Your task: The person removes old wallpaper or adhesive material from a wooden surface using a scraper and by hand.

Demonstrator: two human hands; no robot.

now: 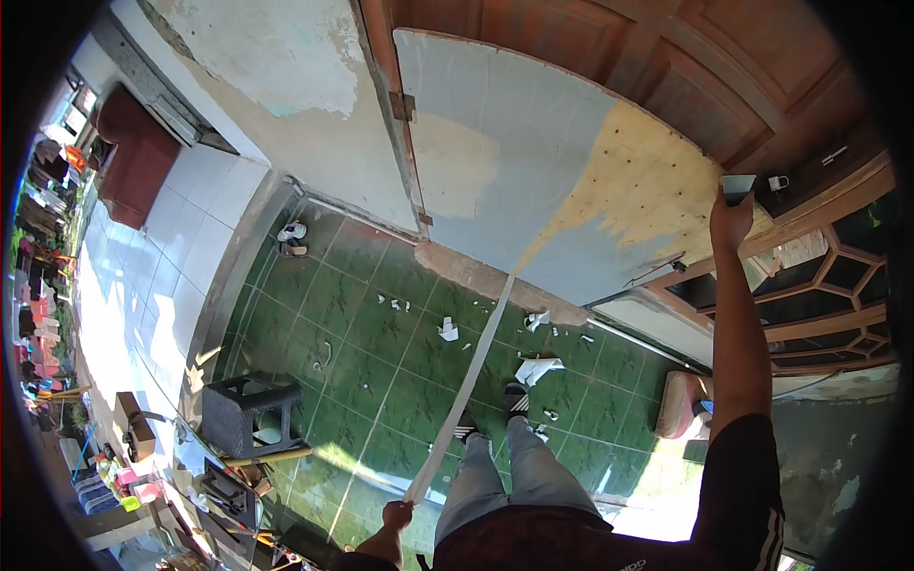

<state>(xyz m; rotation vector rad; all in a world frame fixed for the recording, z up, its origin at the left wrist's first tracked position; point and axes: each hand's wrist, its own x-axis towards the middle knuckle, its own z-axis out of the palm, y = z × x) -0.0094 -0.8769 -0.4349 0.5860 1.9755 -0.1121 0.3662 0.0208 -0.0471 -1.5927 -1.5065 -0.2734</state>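
My left hand point(397, 516), low in the view, is closed on the lower end of a long grey strip of peeled covering point(468, 381). The strip stretches taut up to the door panel point(543, 143), where it is still attached at the bottom of a bare patch. That patch point(657, 181) shows yellowish wood with small dark spots, while grey covering stays around it. At the panel's right edge, my raised right hand point(731, 226) is closed on a small flat grey scraper point(738, 187); its handle is hidden by the fingers.
White peeled scraps point(539, 369) lie on the green tiled floor point(381, 352) around my sandalled feet point(515, 400). A dark plastic stool point(249, 414) stands at left. A padlock point(779, 182) hangs on the wooden door point(762, 67) at upper right. A maroon chair point(138, 157) is far left.
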